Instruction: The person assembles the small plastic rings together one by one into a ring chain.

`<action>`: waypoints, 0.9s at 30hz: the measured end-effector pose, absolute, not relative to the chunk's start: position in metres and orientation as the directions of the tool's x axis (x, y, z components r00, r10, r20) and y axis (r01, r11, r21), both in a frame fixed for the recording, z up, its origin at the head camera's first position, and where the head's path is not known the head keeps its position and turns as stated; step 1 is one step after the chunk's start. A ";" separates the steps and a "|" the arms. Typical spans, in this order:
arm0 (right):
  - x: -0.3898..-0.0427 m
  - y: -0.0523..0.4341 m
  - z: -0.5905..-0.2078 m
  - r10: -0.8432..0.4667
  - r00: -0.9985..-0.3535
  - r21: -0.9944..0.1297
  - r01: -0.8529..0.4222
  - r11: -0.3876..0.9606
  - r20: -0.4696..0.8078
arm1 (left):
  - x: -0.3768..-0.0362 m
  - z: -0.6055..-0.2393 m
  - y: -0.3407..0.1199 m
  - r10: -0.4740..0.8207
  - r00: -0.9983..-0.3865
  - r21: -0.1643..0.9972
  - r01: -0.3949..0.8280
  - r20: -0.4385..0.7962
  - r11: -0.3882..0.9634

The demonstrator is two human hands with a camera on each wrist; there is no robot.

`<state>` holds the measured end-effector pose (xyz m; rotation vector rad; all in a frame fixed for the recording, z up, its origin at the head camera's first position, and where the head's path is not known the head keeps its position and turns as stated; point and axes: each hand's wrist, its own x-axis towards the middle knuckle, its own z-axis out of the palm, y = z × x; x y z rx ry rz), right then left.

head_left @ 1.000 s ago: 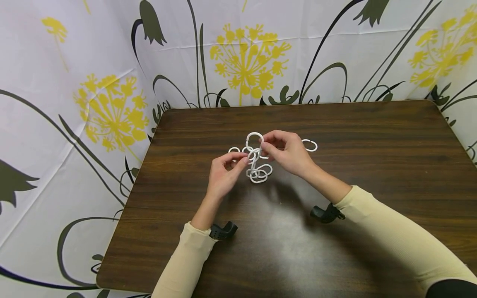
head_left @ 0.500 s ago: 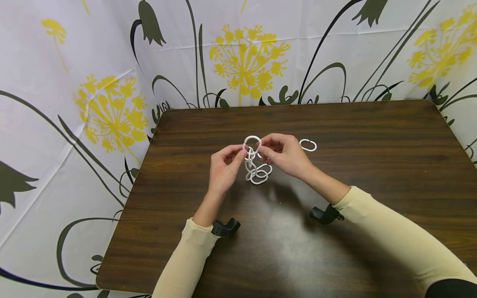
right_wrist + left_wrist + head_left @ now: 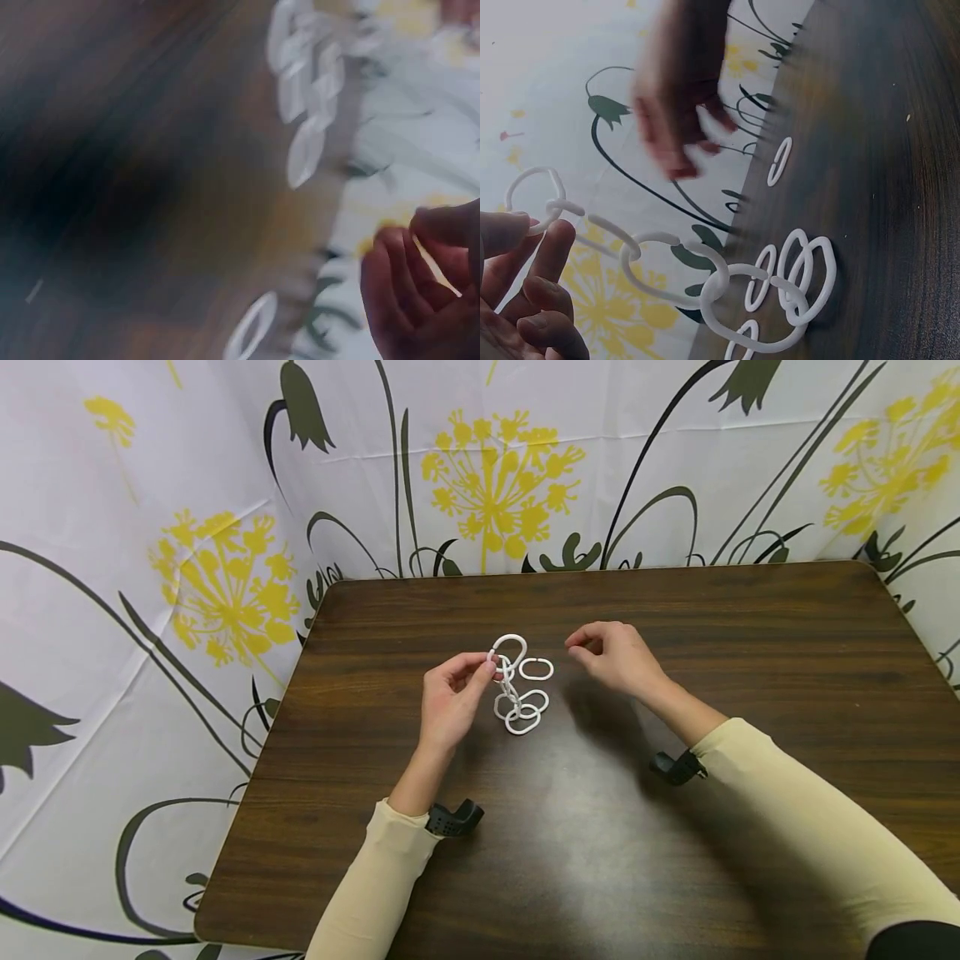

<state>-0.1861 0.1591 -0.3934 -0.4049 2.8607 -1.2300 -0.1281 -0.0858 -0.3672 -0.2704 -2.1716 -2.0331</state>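
My left hand [image 3: 453, 697] pinches the top of a chain of white plastic links [image 3: 511, 636] between thumb and fingertips. The chain hangs down, and its lower links [image 3: 522, 732] rest bunched on the table. My right hand [image 3: 617, 658] hovers to the right of the chain, fingers loosely bent, holding nothing. A loose white link [image 3: 537, 679] lies just right of the hanging chain. Another loose link [image 3: 251, 330] shows in the right wrist view; in the head view my right hand hides it. The right wrist view is blurred.
The dark wood-grain table [image 3: 600, 877] spreads under both hands. A white curtain [image 3: 645, 452] with yellow and green flower prints hangs behind its far edge and along the left side. Black wrist-worn devices [image 3: 455, 820] sit on both wrists.
My right hand has let go of the chain's top link and moved to the right. My left hand shifted slightly upward and took its grip on that top link.
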 end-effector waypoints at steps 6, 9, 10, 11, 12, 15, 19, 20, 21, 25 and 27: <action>-0.195 0.191 -0.423 -0.205 -0.976 -0.390 -0.218 0.894 0.076 | -0.127 -0.367 -0.086 0.016 -0.977 0.973 0.211 0.211 0.094; -0.195 0.199 -0.432 -0.216 -0.976 -0.335 -0.213 0.918 0.027 | -0.130 -0.373 -0.088 0.014 -0.978 0.973 0.208 0.207 0.101; -0.195 0.201 -0.434 -0.220 -0.975 -0.323 -0.213 0.922 0.015 | -0.132 -0.376 -0.088 0.014 -0.978 0.973 0.209 0.209 0.101; -0.195 0.203 -0.436 -0.223 -0.975 -0.316 -0.213 0.924 0.005 | -0.134 -0.380 -0.089 0.014 -0.977 0.973 0.211 0.211 0.098; -0.195 0.204 -0.437 -0.224 -0.975 -0.313 -0.213 0.926 0.001 | -0.136 -0.384 -0.089 0.016 -0.977 0.972 0.214 0.214 0.092; -0.195 0.207 -0.440 -0.229 -0.973 -0.305 -0.218 0.927 0.001 | -0.141 -0.395 -0.091 0.019 -0.975 0.972 0.221 0.220 0.082; -0.195 0.208 -0.442 -0.215 -0.976 -0.321 -0.211 0.923 0.022 | -0.143 -0.398 -0.092 0.019 -0.972 0.968 0.236 0.236 0.079; -0.195 0.208 -0.443 -0.210 -0.977 -0.325 -0.207 0.923 0.027 | -0.142 -0.398 -0.092 0.019 -0.970 0.967 0.241 0.241 0.076; -0.196 0.208 -0.443 -0.204 -0.979 -0.332 -0.202 0.921 0.030 | -0.142 -0.398 -0.092 0.018 -0.970 0.967 0.244 0.243 0.077; -0.196 0.208 -0.443 -0.203 -0.979 -0.337 -0.201 0.920 0.029 | -0.142 -0.397 -0.092 0.016 -0.968 0.964 0.251 0.251 0.084; -0.196 0.207 -0.442 -0.213 -0.977 -0.327 -0.209 0.921 0.025 | -0.142 -0.397 -0.093 0.016 -0.968 0.963 0.251 0.251 0.095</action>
